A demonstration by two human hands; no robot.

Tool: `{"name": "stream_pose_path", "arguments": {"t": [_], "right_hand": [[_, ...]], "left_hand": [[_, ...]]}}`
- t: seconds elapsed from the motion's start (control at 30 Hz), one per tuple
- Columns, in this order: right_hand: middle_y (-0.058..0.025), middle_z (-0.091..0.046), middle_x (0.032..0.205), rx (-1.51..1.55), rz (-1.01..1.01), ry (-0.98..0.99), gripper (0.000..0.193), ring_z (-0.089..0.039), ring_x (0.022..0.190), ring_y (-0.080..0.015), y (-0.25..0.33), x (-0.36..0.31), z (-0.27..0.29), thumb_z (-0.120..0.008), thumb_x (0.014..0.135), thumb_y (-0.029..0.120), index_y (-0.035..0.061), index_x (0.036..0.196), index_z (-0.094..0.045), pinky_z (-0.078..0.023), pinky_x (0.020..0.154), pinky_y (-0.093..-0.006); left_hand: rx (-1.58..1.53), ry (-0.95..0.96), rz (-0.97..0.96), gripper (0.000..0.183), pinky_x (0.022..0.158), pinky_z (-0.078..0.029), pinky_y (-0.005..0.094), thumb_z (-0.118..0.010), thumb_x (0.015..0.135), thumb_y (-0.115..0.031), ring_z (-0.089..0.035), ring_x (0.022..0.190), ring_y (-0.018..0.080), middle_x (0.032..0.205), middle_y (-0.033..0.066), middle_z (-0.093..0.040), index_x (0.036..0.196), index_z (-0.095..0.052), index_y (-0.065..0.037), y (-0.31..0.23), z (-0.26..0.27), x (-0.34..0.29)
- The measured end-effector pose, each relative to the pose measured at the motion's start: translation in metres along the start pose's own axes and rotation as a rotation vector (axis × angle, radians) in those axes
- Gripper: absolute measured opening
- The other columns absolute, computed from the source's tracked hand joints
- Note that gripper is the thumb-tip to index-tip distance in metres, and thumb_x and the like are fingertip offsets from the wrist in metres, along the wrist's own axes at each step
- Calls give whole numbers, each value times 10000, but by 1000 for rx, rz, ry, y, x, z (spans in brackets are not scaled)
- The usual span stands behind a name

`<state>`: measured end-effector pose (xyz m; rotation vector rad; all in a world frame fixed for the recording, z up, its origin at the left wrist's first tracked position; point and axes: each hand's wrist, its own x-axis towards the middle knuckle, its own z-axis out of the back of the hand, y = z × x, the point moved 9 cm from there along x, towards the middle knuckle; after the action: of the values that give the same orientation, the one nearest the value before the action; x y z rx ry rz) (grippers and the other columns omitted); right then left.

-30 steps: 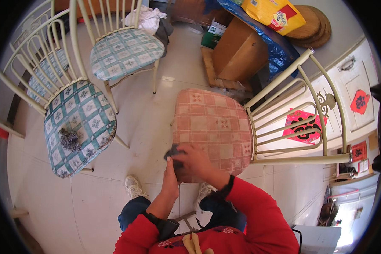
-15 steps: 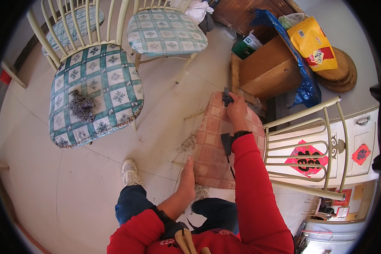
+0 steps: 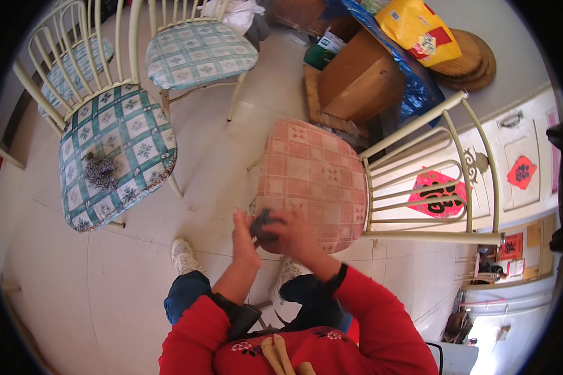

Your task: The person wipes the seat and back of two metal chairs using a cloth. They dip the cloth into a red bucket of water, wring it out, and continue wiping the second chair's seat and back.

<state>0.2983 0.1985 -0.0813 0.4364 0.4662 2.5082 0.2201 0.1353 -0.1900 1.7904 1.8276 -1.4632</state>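
My right hand (image 3: 294,234) is closed around a small dark grey cloth-like piece (image 3: 263,226), blurred by motion, at the near left edge of a pink checked chair seat (image 3: 313,181). Right beside it my left hand (image 3: 245,240) is held up with fingers stretched, its palm toward the piece; whether they touch I cannot tell. The pink-seated chair has a cream metal back (image 3: 419,181) on its right side. Toward the left, a chair with a green-and-white checked seat (image 3: 122,137) carries a greyish tangled clump (image 3: 100,172).
A second green-checked chair (image 3: 200,53) stands farther back, with another behind at the far left. Beyond the pink seat are a brown wooden box (image 3: 363,72), blue plastic sheeting (image 3: 419,94), a yellow bag (image 3: 416,28) and round wooden boards (image 3: 475,59). White cabinet doors (image 3: 507,156) line the right.
My right hand has come back from the seat's far edge to its near left edge with the dark grey piece, close to my left hand. The view has shifted right.
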Motion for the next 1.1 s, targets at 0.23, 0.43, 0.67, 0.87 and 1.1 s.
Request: {"name": "stream_pose_path", "arguments": {"t": [0.23, 0.43, 0.67, 0.87, 1.1], "right_hand": [[-94, -595, 1207, 487, -206, 193, 545, -539, 1158, -319, 9, -97, -3, -528, 626, -109, 185, 1054, -691, -455, 958, -385], [-172, -604, 1168, 229, -483, -446, 441, -581, 1102, -284, -192, -6, 119, -512, 767, -19, -5, 1202, -585, -453, 941, -338], [-207, -613, 1058, -88, -564, -397, 406, -577, 1007, -369, -208, 63, 69, -524, 696, -22, 42, 1072, -663, -460, 917, -413], [-112, -582, 1138, -118, -186, -120, 388, -562, 1004, -300, -46, 75, -10, -575, 691, -24, 156, 1009, -703, -491, 860, -388], [-120, -594, 1117, -106, -330, -424, 428, -569, 1023, -356, -166, -9, 57, -595, 704, -16, 198, 1060, -696, -495, 855, -425]], "left_hand": [[23, 34, -28, 820, 1003, -342, 403, -435, 889, -651, -441, 1254, 235, 1403, 116, -449, 1437, -327, -49, -1, -2, -3], [111, 104, 6, 593, 952, -377, 397, -468, 925, -532, -508, 1143, 191, 1298, 52, -543, 1327, -484, -96, 8, -9, 10], [64, 99, 2, 583, 995, -367, 347, -496, 939, -458, -486, 1194, 194, 1342, 68, -503, 1357, -458, -54, 10, -8, 16], [-58, 175, -48, 578, 992, -375, 329, -486, 947, -469, -486, 1187, 178, 1346, 66, -501, 1348, -475, -53, 2, -23, 12], [132, 109, 46, 721, 976, -358, 399, -409, 908, -617, -453, 1214, 205, 1397, 55, -458, 1394, -408, -85, -1, -11, -6]]}}
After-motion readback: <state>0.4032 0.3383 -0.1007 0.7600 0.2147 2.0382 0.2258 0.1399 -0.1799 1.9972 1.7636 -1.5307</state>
